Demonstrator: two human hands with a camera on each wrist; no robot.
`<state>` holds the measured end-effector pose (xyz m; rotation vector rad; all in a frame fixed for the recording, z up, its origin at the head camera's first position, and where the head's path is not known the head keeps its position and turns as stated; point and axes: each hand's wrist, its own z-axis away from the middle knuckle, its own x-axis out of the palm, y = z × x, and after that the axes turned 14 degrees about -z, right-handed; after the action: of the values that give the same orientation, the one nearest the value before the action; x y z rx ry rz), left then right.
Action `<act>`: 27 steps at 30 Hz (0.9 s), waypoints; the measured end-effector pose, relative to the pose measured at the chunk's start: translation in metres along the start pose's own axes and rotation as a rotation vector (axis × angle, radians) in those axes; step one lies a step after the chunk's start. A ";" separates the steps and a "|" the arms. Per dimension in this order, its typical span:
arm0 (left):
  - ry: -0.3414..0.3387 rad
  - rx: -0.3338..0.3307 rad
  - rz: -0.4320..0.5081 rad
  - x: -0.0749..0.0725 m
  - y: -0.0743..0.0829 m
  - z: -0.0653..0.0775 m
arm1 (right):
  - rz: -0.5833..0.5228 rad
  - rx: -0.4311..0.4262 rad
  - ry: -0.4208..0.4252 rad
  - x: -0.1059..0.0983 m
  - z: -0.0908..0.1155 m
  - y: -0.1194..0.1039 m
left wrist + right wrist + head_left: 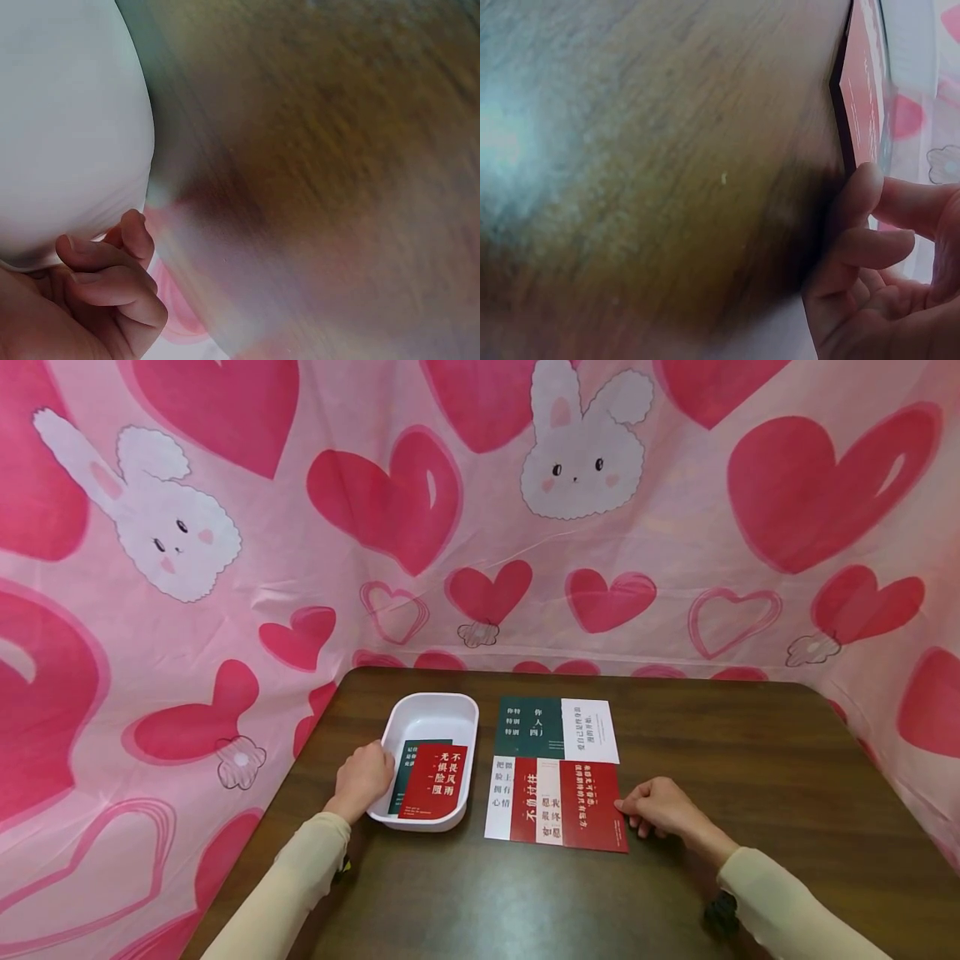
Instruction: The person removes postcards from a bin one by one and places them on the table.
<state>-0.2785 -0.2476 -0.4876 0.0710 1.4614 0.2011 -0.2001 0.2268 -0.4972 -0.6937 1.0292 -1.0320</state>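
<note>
A white plastic tray (429, 720) stands on the left of the table with a red card (429, 802) lying over a green card (405, 770) inside. My left hand (365, 779) grips the tray's left rim; the left wrist view has its curled fingers (124, 289) against the white wall. Right of the tray, several printed cards lie side by side: a green card (525, 739), a white card (590, 731), and red and white ones below. At the lower right, my right hand (663, 808) pinches the edge of a red card (596, 822) between thumb and finger.
The brown wooden table (480, 902) has a glossy surface. Behind it and at both sides hangs a pink cloth (480, 543) printed with hearts and rabbits, close to the table's back edge.
</note>
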 end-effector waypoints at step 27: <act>0.015 0.004 0.002 0.002 -0.001 -0.001 | 0.058 -0.015 -0.020 0.001 -0.002 -0.002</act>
<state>-0.2787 -0.2487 -0.4899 0.0744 1.4770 0.2004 -0.2030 0.2255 -0.4965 -0.6814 1.0353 -0.9662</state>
